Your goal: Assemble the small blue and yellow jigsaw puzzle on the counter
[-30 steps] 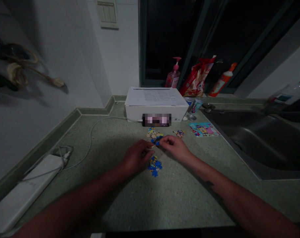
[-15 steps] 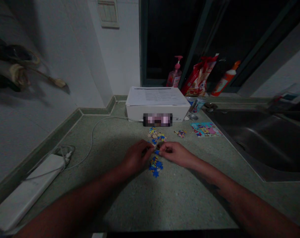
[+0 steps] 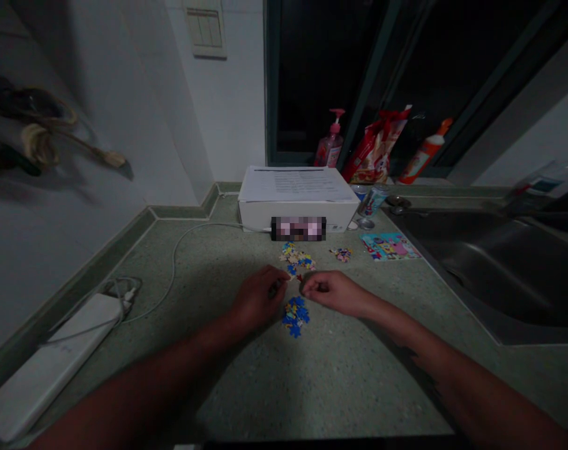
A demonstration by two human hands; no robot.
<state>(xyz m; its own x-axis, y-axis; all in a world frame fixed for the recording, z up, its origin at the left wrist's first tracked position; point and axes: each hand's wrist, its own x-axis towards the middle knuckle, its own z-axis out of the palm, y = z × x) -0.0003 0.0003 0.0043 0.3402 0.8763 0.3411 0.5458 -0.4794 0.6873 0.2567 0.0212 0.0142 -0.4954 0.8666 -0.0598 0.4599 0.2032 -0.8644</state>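
1. Blue-and-yellow puzzle pieces (image 3: 295,317), knobbed, lie heaped on the speckled counter (image 3: 340,381), long axis running away from the person.
2. Left hand (image 3: 262,294), right hand (image 3: 335,292): fingers curled narrow; whether holding anything, I cannot tell.

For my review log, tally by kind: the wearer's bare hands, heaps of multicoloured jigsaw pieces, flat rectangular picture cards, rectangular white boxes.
Bare hands: 2 (left hand, right hand)
Jigsaw heaps: 3 (near heap, middle heap, right-hand heap)
Picture card: 1
White box: 1
Total: 7, leaving out loose pieces between the hands.
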